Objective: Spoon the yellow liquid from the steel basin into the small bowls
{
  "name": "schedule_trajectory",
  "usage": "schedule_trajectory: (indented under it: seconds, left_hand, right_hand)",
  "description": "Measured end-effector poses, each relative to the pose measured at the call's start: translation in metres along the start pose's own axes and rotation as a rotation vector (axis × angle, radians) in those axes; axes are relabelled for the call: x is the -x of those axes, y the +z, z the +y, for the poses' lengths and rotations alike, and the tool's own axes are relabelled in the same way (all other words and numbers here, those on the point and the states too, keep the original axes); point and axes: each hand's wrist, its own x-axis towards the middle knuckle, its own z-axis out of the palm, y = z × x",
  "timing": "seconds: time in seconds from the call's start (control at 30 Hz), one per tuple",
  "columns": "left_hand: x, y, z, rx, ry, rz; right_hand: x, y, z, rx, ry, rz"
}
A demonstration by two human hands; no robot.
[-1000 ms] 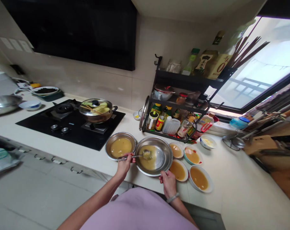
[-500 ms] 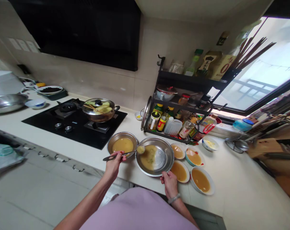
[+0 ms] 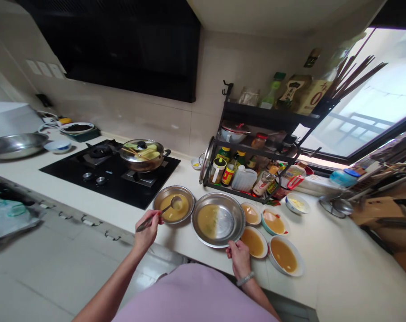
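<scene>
My left hand [image 3: 148,228] is closed around the handle of a ladle [image 3: 176,202]. The ladle's bowl is over the left metal bowl [image 3: 192,197], at the surface of its yellowish-brown broth. My right hand [image 3: 239,257] pinches the near rim of the wider metal bowl [image 3: 234,219], which is tilted so that its broth, with dark bits in it, pools on the left side. Close to my right hand stand several small bowls of brown broth, among them a white bowl [image 3: 265,243] and a larger white bowl [image 3: 300,264].
A lidded pan [image 3: 145,165] sits on the black gas hob [image 3: 78,174] at the left. Behind the bowls rises a black rack [image 3: 246,145] with bottles and jars. A small bowl of pale chopped food [image 3: 297,203] stands on the right of the counter [image 3: 340,255].
The ladle has moved left, from over the wide bowl's left edge to the left bowl, with my left hand. My right hand still holds the wide bowl's rim.
</scene>
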Motion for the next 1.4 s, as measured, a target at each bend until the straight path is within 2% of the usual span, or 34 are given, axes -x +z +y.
schedule_trajectory:
  seconds: [0.2, 0.3, 0.4, 0.5, 0.73, 0.83, 1.0, 1.07, 1.23, 1.4]
  left_hand:
    - [0.005, -0.001, -0.011, -0.178, 0.384, -0.107]
    - [0.010, 0.004, -0.009, -0.269, 0.498, -0.115]
    - [0.018, 0.016, -0.003, -0.234, 0.507, -0.136]
    - [0.029, 0.033, 0.001, -0.133, 0.472, -0.211]
    - [0.044, 0.064, 0.000, -0.044, 0.428, -0.467]
    - [0.045, 0.068, -0.002, -0.017, 0.320, -0.482]
    - [0.036, 0.069, -0.007, 0.160, -0.126, -0.325]
    - [0.032, 0.070, -0.008, 0.251, -0.240, -0.262]
    - [0.028, 0.070, -0.002, 0.415, -0.393, -0.142]
    - [0.025, 0.067, 0.007, 0.526, -0.443, -0.084]
  right_hand:
    - [-0.001, -0.001, 0.002, 0.007, -0.006, 0.001]
    - [-0.001, -0.001, 0.002, 0.009, -0.006, 0.001]
    - [-0.001, -0.001, 0.002, 0.012, -0.003, 0.004]
    - [0.000, -0.001, 0.002, 0.016, -0.001, 0.007]
    - [0.002, 0.000, 0.002, 0.016, -0.008, 0.007]
    - [0.002, 0.000, 0.003, 0.013, -0.008, 0.011]
    - [0.002, 0.000, 0.005, 0.008, -0.010, 0.014]
    - [0.002, 0.000, 0.005, 0.009, -0.010, 0.011]
    - [0.002, -0.001, 0.005, 0.014, -0.009, 0.006]
    - [0.001, -0.001, 0.005, 0.027, -0.003, 0.015]
